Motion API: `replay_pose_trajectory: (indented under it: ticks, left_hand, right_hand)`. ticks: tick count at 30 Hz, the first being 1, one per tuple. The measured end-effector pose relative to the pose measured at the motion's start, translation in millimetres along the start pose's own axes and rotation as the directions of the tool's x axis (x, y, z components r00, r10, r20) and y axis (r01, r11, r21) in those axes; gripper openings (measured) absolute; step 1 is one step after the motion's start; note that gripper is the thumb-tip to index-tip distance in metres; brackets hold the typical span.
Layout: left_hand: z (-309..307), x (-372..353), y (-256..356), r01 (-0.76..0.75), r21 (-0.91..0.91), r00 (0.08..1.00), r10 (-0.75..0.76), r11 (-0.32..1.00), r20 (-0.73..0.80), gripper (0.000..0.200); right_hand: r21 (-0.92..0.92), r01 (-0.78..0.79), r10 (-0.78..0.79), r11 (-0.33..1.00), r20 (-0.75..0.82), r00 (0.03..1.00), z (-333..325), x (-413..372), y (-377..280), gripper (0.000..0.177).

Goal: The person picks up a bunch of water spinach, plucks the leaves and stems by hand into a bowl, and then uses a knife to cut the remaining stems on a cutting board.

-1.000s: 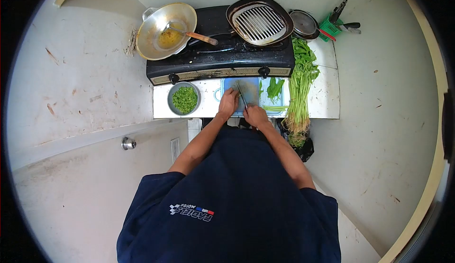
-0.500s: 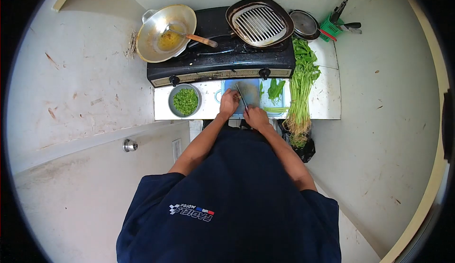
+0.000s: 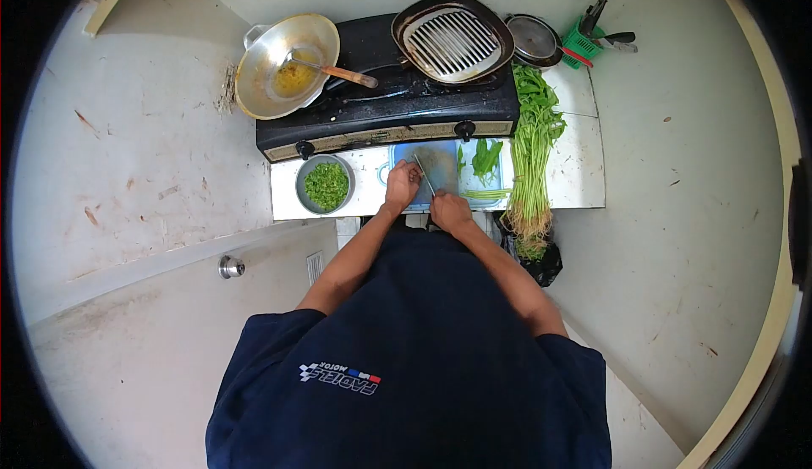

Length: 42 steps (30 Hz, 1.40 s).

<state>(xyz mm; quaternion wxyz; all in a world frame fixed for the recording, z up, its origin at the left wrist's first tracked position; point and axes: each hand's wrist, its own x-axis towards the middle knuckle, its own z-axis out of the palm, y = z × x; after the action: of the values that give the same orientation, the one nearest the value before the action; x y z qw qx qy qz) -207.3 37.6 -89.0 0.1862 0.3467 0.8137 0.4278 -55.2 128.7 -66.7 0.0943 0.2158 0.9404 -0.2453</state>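
My right hand (image 3: 451,210) grips a knife (image 3: 426,176) by its handle, with the thin blade slanting up and to the left over the cutting board (image 3: 441,161). Close to the blade, the fingers of my left hand (image 3: 403,183) are closed together at the board's left part. Whatever they pinch is too small and too covered to name. Several green leaves (image 3: 485,161) lie to the right on the blue tray (image 3: 506,167) around the board. Some cut green stems (image 3: 488,194) lie just right of my right hand.
A grey bowl of chopped greens (image 3: 326,185) stands at left. Behind is a black stove (image 3: 372,120) carrying a wok with a ladle (image 3: 326,69) and a grill pan (image 3: 452,42). At right are a long bunch of leafy greens (image 3: 530,156) and a green basket of utensils (image 3: 582,44).
The camera view has shifted slightly, moving the stove and counter a little left. Both hands remain at the board, with the knife still beside my left fingers.
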Motion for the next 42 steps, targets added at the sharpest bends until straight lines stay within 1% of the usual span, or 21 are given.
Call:
replay_pose_trajectory:
  ticks: [2,7,10,11,13,17,19,22,25,28,32,37,41,42]
  left_hand:
    - [-3.0,-0.4,4.1,-0.022,0.007,1.000,0.022,1.000,-0.001,0.009]
    - [0.6,0.0,1.4,0.001,0.004,1.000,-0.001,1.000,0.007,0.009]
    - [-0.6,0.5,1.3,0.007,0.057,1.000,-0.008,0.998,0.015,0.008]
    - [-1.2,1.2,1.9,0.010,0.082,1.000,-0.012,0.997,0.019,0.008]
    - [0.1,-0.1,4.4,0.009,0.036,1.000,-0.008,0.999,-0.020,0.010]
    - [4.2,0.5,-2.6,-0.026,-0.002,0.998,0.025,1.000,-0.065,0.011]
    - [1.7,-0.6,3.7,-0.025,-0.005,0.998,0.025,1.000,-0.065,0.010]
    - [-0.2,-1.3,4.8,-0.033,-0.004,0.998,0.033,0.999,-0.058,0.010]
    - [-0.4,0.2,3.0,-0.031,0.003,0.998,0.031,1.000,-0.052,0.010]
    - [1.2,0.2,1.6,-0.033,-0.002,0.998,0.033,0.999,-0.057,0.010]
    - [-1.4,-0.3,3.6,-0.051,0.010,0.998,0.051,0.999,-0.041,0.011]
    - [-2.0,-0.3,5.2,-0.037,0.033,0.999,0.038,0.999,-0.032,0.010]
    - [-3.0,0.0,6.9,-0.029,0.078,0.999,0.032,0.997,-0.033,0.009]
    - [-2.0,-0.3,6.1,-0.029,0.060,0.999,0.031,0.998,-0.031,0.010]
  right_hand:
    - [0.014,-0.002,0.002,1.000,0.004,1.000,4.6,-3.6,2.1,0.029]
    - [0.060,0.042,-0.039,0.997,-0.046,0.998,-2.9,0.7,-1.9,0.031]
    - [0.015,-0.014,0.014,1.000,0.039,0.999,-9.8,9.8,-6.9,0.027]
    - [0.026,0.006,-0.007,1.000,0.020,1.000,-11.3,9.4,-6.6,0.029]
    - [0.050,0.048,-0.048,0.998,-0.017,0.999,-7.7,6.2,-1.0,0.032]
    - [0.083,0.017,-0.016,0.996,-0.011,1.000,-1.1,-2.1,8.1,0.034]
    - [0.092,0.002,0.001,0.996,-0.030,1.000,-0.5,-3.7,9.7,0.035]
    - [0.111,0.019,-0.015,0.994,-0.038,0.999,-4.0,0.5,5.9,0.035]
    - [0.083,-0.017,0.014,0.996,0.034,0.999,-10.7,2.5,0.3,0.034]
    - [0.056,-0.018,0.016,0.998,0.047,0.999,-9.5,2.5,-1.1,0.033]
    - [0.067,-0.008,0.007,0.998,0.018,1.000,-2.7,6.9,2.4,0.036]
    - [0.070,-0.007,0.006,0.998,0.011,1.000,-0.3,16.3,0.9,0.036]
    - [0.062,-0.001,0.000,0.998,0.008,1.000,-5.2,7.4,-0.6,0.037]
    - [0.063,0.007,-0.007,0.998,0.000,1.000,-5.2,5.3,-0.8,0.037]
